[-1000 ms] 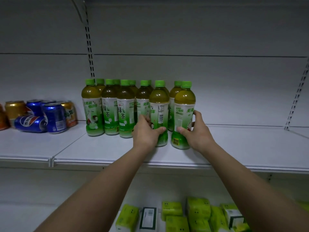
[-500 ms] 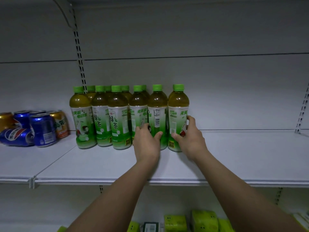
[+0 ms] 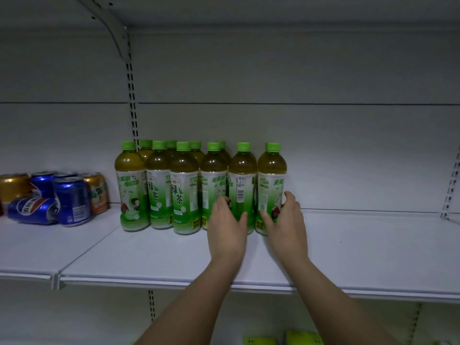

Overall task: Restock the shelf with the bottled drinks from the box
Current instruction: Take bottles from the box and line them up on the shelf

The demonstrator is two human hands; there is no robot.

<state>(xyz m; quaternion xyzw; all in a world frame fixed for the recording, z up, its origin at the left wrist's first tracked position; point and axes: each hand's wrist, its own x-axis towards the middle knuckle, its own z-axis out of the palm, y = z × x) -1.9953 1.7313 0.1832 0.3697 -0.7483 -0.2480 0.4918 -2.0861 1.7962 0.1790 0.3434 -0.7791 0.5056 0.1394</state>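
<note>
Both my arms are stretched out over the white shelf and each hand has a bottle. My left hand is wrapped around the lower part of the second bottle from the right, thumb curled across its right side, fingers gone round the left where I can't see their tips. My right hand grips the rightmost bottle the same way, low down, thumb on the near left of the label and fingers pressing the right side, one fingertip showing against the white of the label. Both bottles stand upright on the shelf, just beside each other with a thin gap between them, green caps on top, tea-coloured liquid above the green and white labels. To their left the rest of the green tea bottles stand packed close in a front row, with more green caps poking up from a second row behind, all well back from the near edge. Further left, past the seam in the shelf, sit the soda cans: blue ones upright, one blue can on its side at the front, gold and orange ones behind. The right stretch of the shelf runs bare to the slotted upright. Below the near edge, green packs peek up from the lower level, blurred. A white bracket curves overhead at the upper left.
</note>
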